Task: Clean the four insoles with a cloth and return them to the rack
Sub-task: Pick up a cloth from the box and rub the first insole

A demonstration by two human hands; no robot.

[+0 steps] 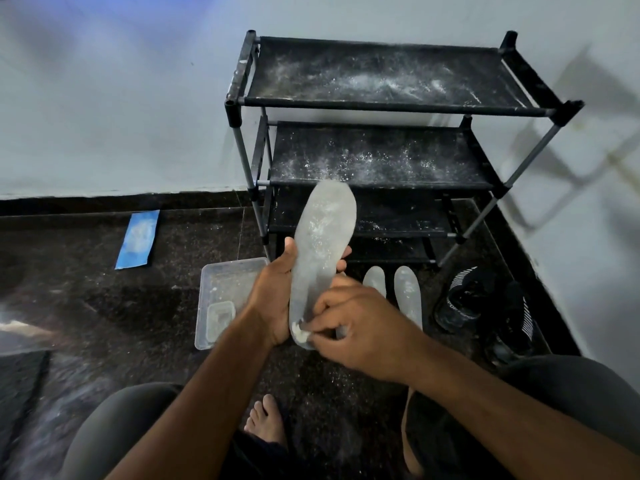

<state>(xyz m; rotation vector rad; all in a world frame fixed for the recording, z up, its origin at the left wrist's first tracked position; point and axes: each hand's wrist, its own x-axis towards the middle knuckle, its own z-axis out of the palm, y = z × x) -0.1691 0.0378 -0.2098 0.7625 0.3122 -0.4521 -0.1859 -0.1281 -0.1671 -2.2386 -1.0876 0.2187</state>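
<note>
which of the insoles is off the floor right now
The insole gripped upright in the left hand, with the right hand pinching a cloth at its heel. The two other insoles lie flat on the floor.

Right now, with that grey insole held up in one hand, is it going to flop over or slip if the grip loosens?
The dusty grey foam insole probably holds its shape: it stands upright with only the left hand gripping its lower half. It looks light, held one-handed. The white powder on it may make it slippery where the right hand wipes the heel.
</note>
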